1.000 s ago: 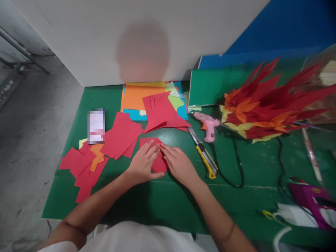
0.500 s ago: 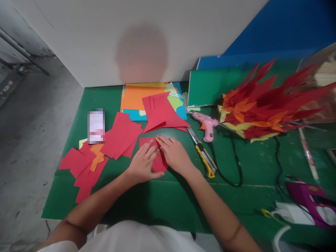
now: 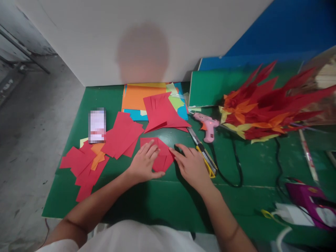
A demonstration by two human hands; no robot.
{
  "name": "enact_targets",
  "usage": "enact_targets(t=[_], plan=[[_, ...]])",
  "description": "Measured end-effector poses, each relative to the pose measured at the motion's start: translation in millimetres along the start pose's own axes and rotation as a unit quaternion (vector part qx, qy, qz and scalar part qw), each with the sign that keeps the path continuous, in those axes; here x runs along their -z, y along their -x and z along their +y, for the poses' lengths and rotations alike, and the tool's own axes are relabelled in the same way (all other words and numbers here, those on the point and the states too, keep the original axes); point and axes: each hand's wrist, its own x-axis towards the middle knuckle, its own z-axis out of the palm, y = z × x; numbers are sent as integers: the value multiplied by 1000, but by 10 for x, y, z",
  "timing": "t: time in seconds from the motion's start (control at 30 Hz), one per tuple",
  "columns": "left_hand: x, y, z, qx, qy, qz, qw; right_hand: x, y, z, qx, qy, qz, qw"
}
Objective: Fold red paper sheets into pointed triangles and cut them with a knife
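Note:
A folded piece of red paper (image 3: 164, 159) lies on the green tabletop in front of me, with creased flaps facing up. My left hand (image 3: 144, 161) rests over its left part, fingers stretched out and thumb apart along the lower edge. At the paper's right corner is my right hand (image 3: 191, 163), with its fingers apart and a fingertip at the corner. Just beyond lies a stack of cut red paper (image 3: 161, 112). More red sheets (image 3: 123, 134) are spread to the left. A yellow utility knife (image 3: 203, 154) lies close beside my right hand.
A pink glue gun (image 3: 208, 126) with a black cord sits beyond the knife. A red and orange paper flame (image 3: 267, 108) stands at the right. A phone (image 3: 97, 126) lies left, and orange sheets (image 3: 141, 96) are at the back. The table's left edge drops to the floor.
My right hand has moved right from the paper's middle to its right corner, uncovering the creased flaps. My left hand stays on the paper.

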Motion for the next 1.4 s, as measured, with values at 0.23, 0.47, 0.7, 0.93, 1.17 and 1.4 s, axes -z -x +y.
enact_targets(t=[0.23, 0.47, 0.7, 0.93, 1.17, 1.4], plan=[[20, -7, 1, -2, -2, -1, 1000, 16, 148, 5, -14, 0, 15, 1000], [8, -2, -3, -2, 3, 6, 1000, -17, 131, 23, -32, -40, 29, 998], [8, 5, -7, -15, 17, 22, 999, -87, -81, -99, -3, -183, 67, 981], [102, 43, -28, 110, 12, 123, 986, -307, -306, -246, 41, -196, 31, 979], [149, 59, -87, 222, 59, 181, 956, -362, -270, -239, 47, -180, 57, 981], [134, -61, -74, 261, 242, 237, 904, -370, -259, -244, 41, -199, 71, 977]])
